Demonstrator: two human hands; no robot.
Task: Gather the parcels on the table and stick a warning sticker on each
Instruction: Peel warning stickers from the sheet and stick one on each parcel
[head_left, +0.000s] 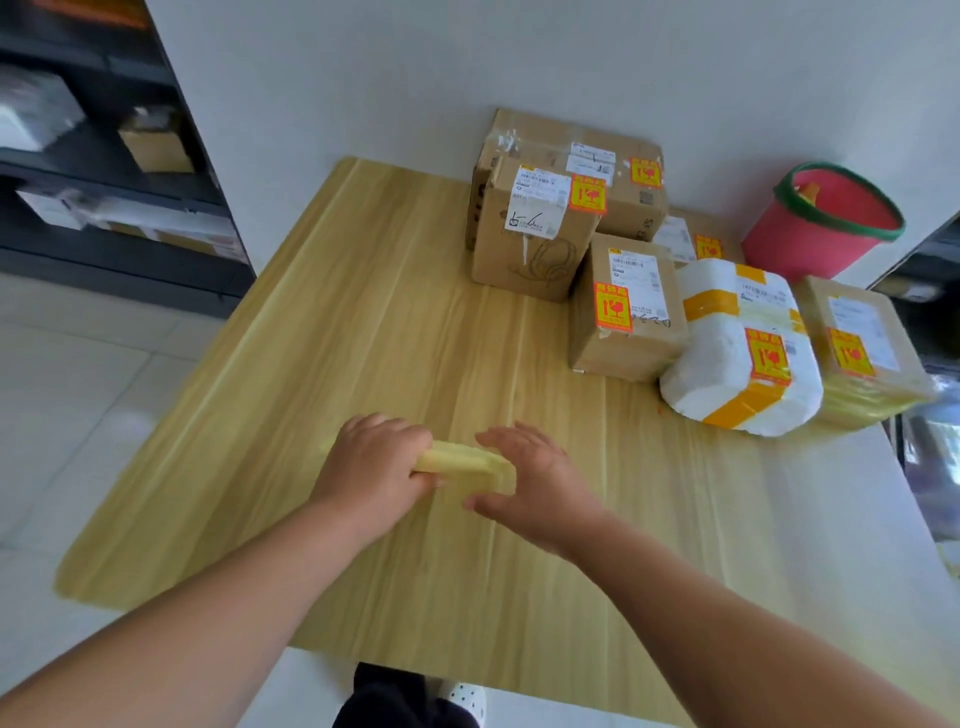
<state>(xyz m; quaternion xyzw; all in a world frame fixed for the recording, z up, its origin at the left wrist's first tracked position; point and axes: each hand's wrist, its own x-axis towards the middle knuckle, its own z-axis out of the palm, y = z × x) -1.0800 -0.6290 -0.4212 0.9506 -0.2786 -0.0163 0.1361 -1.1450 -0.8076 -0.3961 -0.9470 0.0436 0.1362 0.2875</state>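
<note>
Your left hand (371, 467) grips a yellow stack (462, 465) at the lower centre of the frame. Your right hand (530, 483) touches its other end, fingers nearly straight. The parcels (634, 348) stand together at the upper right of the table (363, 338), with orange stickers (613, 306) on them.

Broken-glass sign on warning stickers (613, 307), shipping labels (540, 200) unreadable

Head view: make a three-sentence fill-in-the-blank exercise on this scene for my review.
The bucket with the green rim is ____. The parcels sit at the table's far ____ side. The left hand grips a ____ pad.
Missing words: red; right; yellow.
</note>
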